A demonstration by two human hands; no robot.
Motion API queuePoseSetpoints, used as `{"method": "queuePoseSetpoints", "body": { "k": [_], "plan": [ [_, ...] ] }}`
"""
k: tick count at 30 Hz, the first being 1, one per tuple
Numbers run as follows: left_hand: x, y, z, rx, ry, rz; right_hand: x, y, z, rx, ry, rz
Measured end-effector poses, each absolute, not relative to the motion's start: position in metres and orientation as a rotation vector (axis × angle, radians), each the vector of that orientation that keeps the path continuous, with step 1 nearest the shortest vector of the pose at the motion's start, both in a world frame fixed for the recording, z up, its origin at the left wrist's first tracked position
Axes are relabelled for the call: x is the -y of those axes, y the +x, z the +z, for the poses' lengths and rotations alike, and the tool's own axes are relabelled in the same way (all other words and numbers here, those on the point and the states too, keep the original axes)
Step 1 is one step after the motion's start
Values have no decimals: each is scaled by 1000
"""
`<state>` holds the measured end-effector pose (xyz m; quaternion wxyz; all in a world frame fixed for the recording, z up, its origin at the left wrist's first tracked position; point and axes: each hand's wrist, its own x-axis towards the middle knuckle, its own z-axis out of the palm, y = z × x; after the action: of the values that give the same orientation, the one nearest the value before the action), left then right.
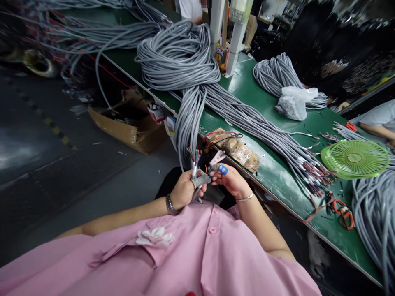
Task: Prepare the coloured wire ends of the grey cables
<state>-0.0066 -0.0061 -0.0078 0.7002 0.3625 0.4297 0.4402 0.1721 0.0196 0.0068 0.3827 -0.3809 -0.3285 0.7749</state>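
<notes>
My left hand (183, 190) is closed around the end of a grey cable (189, 123) whose stripped coloured wires (194, 157) stick up above my fist. My right hand (231, 180) is closed beside it, pinching at the same cable end, with a blue guard (222, 169) on one fingertip. A grey tool (202, 181) lies between the two hands; which hand grips it is unclear. The cable belongs to a thick bundle hanging off the edge of the green bench (271, 160).
A big coil of grey cables (182, 57) lies on the bench, with a long bundle of stripped ends (311, 168). A green fan (354, 158), a plastic bag (294, 102) and orange-handled scissors (344, 211) lie to the right. An open cardboard box (129, 123) sits on the floor. Another person's arm (378, 125) is at far right.
</notes>
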Motion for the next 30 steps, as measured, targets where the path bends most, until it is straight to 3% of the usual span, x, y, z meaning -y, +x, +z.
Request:
{"method": "queuePoseSetpoints", "body": {
  "k": [15,23,30],
  "plan": [
    [5,-15,-1,-991,1195,666,-2,153,8,1268,-1097,1620],
    [6,-14,-12,-964,860,946,5,151,2,1086,-1006,1597],
    [6,-15,-11,-930,1021,849,7,144,-7,949,-1098,1604]
  ]
}}
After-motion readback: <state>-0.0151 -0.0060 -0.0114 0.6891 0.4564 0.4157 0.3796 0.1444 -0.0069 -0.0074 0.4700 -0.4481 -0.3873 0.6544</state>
